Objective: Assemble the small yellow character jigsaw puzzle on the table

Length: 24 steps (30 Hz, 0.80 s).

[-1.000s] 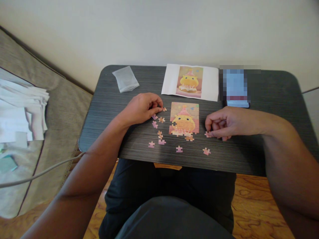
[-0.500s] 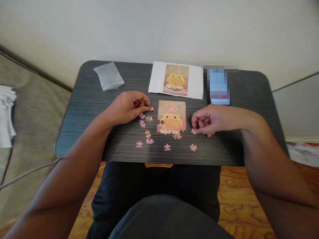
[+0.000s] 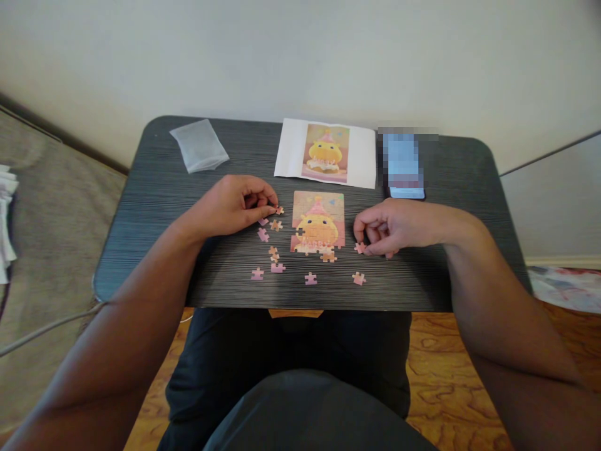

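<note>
A partly joined jigsaw puzzle (image 3: 319, 219) of a yellow cartoon figure in a pink party hat lies mid-table, with a gap at its left edge and an uneven lower edge. Left of it, my left hand (image 3: 241, 203) is closed, thumb and fingertips pinching a small orange-pink puzzle piece (image 3: 280, 210). On the other side, my right hand (image 3: 392, 227) has its fingers curled and pinches a pink puzzle piece (image 3: 360, 248) at the tabletop. Several loose pieces lie below my left hand, among them an orange piece (image 3: 276, 225) and a purple piece (image 3: 263, 235).
Behind the puzzle lies a white sheet (image 3: 291, 150) printed with the same picture. A phone (image 3: 406, 166), partly blurred, is at its right, and a clear plastic bag (image 3: 200, 146) at the back left. More pieces, including a pink one (image 3: 359, 278), lie near the front edge.
The whole view has shifted slightly, so the table and things on it appear a little further left. Both hands keep nearly the same places beside the puzzle, still pinching their pieces.
</note>
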Tool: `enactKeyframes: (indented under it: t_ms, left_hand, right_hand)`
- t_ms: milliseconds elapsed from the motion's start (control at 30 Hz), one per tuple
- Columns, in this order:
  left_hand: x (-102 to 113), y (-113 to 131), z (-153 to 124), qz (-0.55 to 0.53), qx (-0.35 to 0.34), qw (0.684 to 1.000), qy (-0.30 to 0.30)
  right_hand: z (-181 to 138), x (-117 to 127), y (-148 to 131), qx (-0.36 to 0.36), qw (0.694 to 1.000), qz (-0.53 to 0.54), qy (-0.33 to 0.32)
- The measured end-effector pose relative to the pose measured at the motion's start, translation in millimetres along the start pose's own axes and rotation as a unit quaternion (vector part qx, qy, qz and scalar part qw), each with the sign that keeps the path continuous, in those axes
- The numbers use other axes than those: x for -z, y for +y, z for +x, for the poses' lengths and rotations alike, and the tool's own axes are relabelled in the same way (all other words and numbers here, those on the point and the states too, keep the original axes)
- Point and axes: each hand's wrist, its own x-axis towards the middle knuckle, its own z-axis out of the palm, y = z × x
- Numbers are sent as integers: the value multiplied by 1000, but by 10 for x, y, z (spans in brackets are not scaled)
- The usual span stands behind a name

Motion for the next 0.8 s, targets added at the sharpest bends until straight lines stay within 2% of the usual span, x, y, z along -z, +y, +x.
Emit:
enactKeyframes:
  t_ms: [467,800]
  left_hand:
    - [-25,-98,29,1,-22,1000,11]
    - [-55,-219,47,-74,-35,997,12]
  right_hand:
    - [14,12,42,18,1000,21,-9]
    - [13,22,31,13,1000,27,-9]
